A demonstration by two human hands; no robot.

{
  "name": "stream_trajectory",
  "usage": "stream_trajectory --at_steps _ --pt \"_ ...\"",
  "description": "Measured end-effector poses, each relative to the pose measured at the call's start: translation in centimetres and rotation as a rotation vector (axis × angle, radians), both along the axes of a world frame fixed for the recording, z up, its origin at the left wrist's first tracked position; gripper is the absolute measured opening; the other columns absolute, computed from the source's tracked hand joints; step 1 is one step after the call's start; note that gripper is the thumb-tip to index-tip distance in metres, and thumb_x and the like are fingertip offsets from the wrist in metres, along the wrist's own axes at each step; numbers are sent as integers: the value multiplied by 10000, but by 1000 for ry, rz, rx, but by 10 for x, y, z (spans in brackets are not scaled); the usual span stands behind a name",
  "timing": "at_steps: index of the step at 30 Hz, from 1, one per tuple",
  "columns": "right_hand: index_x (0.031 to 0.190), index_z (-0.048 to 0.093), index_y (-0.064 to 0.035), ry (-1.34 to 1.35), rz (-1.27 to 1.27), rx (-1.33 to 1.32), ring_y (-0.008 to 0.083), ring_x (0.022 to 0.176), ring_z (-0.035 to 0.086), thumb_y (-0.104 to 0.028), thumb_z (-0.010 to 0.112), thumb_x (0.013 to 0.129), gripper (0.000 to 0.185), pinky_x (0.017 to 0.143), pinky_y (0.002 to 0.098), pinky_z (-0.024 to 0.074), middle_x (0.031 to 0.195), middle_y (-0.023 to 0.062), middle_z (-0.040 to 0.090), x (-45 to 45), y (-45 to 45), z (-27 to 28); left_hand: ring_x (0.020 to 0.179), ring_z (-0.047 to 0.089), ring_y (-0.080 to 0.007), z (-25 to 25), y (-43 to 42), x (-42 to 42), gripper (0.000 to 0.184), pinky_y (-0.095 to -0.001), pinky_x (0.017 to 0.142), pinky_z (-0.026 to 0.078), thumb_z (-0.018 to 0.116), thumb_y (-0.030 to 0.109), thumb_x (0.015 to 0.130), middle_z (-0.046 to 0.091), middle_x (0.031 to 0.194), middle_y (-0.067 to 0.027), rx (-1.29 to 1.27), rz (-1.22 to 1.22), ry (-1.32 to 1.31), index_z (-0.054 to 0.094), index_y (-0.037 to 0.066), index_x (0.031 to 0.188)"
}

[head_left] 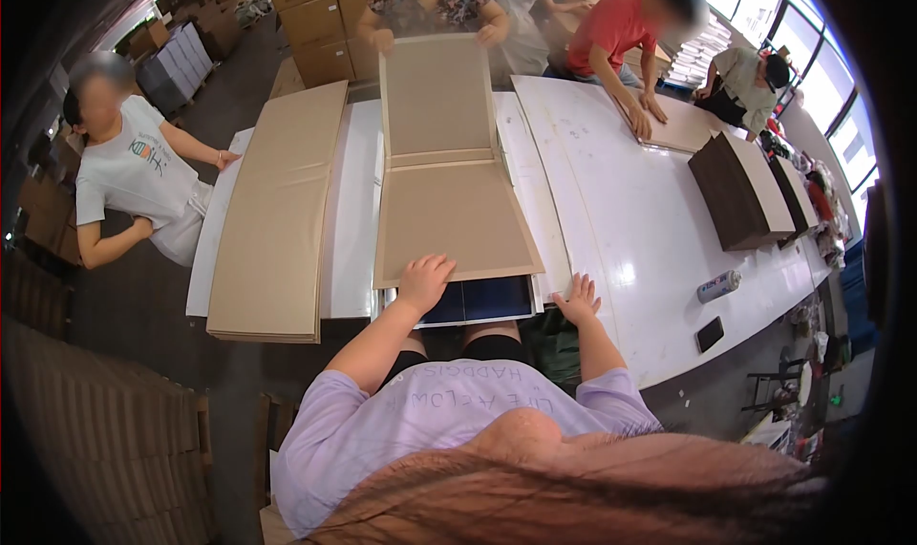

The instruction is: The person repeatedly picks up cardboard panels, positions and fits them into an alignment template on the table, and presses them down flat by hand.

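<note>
Cardboard [454, 215] under L grip [427, 282]

L grip lies on cardboard's near edge; can't tell if pinching. R grip [578, 301] loose, fingers spread, on table [630, 258]. Can [718, 286] well R of it; co-worker [435, 0] opp. L grip holds far end.

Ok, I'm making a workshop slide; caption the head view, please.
Left hand on a brown board, right hand on the white tabletop; a co-worker holds the board's far end.
</note>
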State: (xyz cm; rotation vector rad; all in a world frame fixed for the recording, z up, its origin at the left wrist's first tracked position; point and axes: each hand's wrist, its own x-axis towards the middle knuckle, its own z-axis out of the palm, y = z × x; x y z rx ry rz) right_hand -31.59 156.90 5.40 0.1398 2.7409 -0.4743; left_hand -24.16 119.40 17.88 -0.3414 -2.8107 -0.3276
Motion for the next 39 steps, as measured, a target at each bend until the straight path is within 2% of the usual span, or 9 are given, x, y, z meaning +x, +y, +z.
stream_trajectory --at_steps 10,17,20,22,25,27,31,34,39 --pt "1510 69 -156 -29 -3 10 288 1452 -29 -615 582 769 1011 1106 594 45 1576 111 5 0 -4 9 1090 582 -254 20 -11 -16 329 -422 856 454 608 171 819 621 1178 -62 -31 -26 74 626 172 1147" --pt "1510 82 -174 -21 -5 8 276 1452 -33 -594 588 779 983 1109 592 51 1578 94 5 -1 -4 4 1000 616 -333 59 -42 -35 246 -382 865 496 576 66 849 651 1091 -154 306 41 297 661 73 1079" --pt "1509 86 -173 -23 -3 10 273 1452 -29 -589 590 781 979 1108 593 55 1578 91 7 -2 -2 0 828 608 -120 83 -90 -10 208 -288 716 487 526 177 963 669 878 -74 869 254 585 630 8 901" --pt "1509 91 -171 -23 -7 23 271 1452 -25 -582 593 782 975 1108 593 58 1578 92 10 -2 -3 0 800 594 -126 98 -137 22 221 -259 720 487 529 193 964 596 763 -35 1217 403 721 527 45 800" --pt "1508 98 -174 -12 -1 22 270 1452 -21 -570 602 781 969 1108 593 60 1577 91 17 0 -3 2 1012 568 -228 130 -187 75 287 -404 881 497 439 236 991 562 1117 -137 1783 558 1023 453 -10 1138" --pt "1508 100 -178 -9 -6 26 270 1452 -18 -564 607 779 968 1107 593 63 1577 91 19 0 -4 2 1164 509 -292 87 -245 118 448 -470 979 445 413 250 996 468 1308 -183 1869 519 988 318 -20 1341" --pt "1508 100 -186 -15 -14 27 271 1452 -18 -562 608 777 967 1107 593 67 1578 89 20 1 -6 7 1251 450 -349 -45 -312 161 504 -482 997 441 381 253 1002 376 1421 -190 2063 1099 800 270 -23 1408" --pt "1508 100 -185 -7 -6 12 267 1453 -18 -561 606 778 964 1108 592 67 1579 86 20 0 -4 4 1221 477 -354 -38 -305 153 488 -475 977 467 375 241 1000 410 1393 -192 1918 1352 749 298 -50 1384" --pt "1508 101 -186 -2 -18 23 265 1454 -7 -561 605 777 964 1107 594 68 1578 90 31 -1 -6 3 1184 508 -359 -59 -323 157 468 -454 960 484 396 205 987 432 1375 -192 1957 1335 782 326 -49 1375"
